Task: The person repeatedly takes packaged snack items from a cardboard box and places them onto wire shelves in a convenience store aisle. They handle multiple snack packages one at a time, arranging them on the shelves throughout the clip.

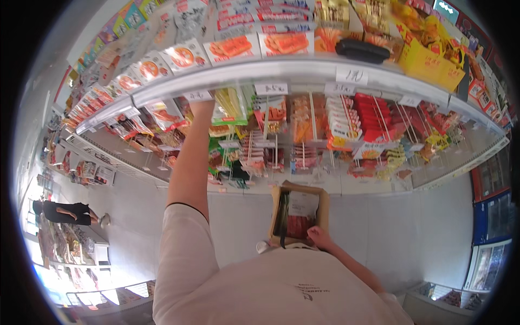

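My left arm reaches up and forward to the snack shelf. Only the wrist end of my left hand [202,106] shows below a price tag; the shelf lip hides the fingers. Just right of it hangs a clear packet of yellow food with a green border [228,106]. At my waist is an open cardboard box [323,203]. Inside it lie a packet with a white upper part and dark red contents [302,211] and dark items that I cannot make out. My right hand [319,237] is curled over the box's near right corner.
The upper shelf's pale front edge [243,73] curves across the view. On it lie boxed snacks [231,48], a black object [362,51] and a yellow carton [430,65]. Below, several packets hang on hooks [371,118]. A person in dark clothes [67,212] stands far left. Glass-door coolers [489,227] stand right.
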The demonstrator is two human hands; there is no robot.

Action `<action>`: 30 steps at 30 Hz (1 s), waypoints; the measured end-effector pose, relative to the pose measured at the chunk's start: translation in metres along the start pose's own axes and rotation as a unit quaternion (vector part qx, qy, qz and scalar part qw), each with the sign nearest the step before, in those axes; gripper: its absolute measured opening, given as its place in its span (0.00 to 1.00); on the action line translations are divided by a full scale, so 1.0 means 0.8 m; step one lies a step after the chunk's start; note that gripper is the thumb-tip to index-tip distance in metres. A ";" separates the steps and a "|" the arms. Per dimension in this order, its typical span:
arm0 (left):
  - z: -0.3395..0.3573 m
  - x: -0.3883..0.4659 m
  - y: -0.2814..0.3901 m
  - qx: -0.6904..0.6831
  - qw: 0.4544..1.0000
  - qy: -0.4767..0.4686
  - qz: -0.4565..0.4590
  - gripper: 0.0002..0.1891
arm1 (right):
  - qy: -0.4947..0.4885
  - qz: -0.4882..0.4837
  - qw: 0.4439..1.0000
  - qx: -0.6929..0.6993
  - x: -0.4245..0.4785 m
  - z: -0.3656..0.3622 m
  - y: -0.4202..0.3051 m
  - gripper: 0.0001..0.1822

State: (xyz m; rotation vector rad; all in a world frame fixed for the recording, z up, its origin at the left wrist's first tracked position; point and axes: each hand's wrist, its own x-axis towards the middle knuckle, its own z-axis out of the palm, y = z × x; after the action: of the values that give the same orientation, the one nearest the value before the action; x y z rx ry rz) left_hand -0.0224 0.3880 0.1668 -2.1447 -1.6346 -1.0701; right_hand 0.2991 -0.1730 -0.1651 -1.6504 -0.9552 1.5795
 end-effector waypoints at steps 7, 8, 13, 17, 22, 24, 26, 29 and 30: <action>-0.047 -0.039 0.049 -0.098 0.992 0.073 0.032 0.36 | -0.007 -0.017 0.992 -0.126 -0.018 0.012 -0.070 0.16; -0.055 -0.060 0.066 -0.101 0.990 0.090 -0.039 0.38 | 0.000 -0.055 0.985 -0.164 -0.013 0.012 -0.071 0.16; -0.094 -0.240 0.090 -0.177 0.983 -0.009 -0.036 0.33 | -0.023 -0.146 0.948 -0.280 0.012 0.022 -0.083 0.17; -0.091 -0.458 0.095 -0.170 0.958 -0.208 -0.100 0.22 | -0.090 -0.163 0.926 -0.328 0.043 0.047 -0.070 0.19; -0.115 -0.648 0.131 -0.270 0.863 -0.409 -0.126 0.22 | -0.073 -0.096 0.901 -0.417 0.083 0.090 -0.046 0.23; -0.124 -0.685 0.142 -0.259 0.821 -0.497 -0.111 0.23 | -0.025 -0.103 0.874 -0.475 0.102 0.104 -0.032 0.26; -0.116 -0.733 0.131 -0.306 0.819 -0.483 -0.050 0.24 | -0.050 -0.051 0.896 -0.439 0.128 0.115 -0.027 0.27; -0.122 -0.738 0.130 -0.297 0.826 -0.474 -0.077 0.22 | -0.082 0.016 0.905 -0.417 0.163 0.126 -0.037 0.28; -0.125 -0.740 0.128 -0.287 0.828 -0.473 -0.091 0.21 | -0.109 0.030 0.894 -0.434 0.179 0.128 -0.045 0.27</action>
State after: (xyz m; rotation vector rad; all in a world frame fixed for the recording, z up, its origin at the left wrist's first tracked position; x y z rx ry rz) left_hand -0.0324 -0.1397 -0.1368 -3.3375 -2.1056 -0.5549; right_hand 0.1954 -0.0347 -0.2154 -2.0952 -1.9479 1.4786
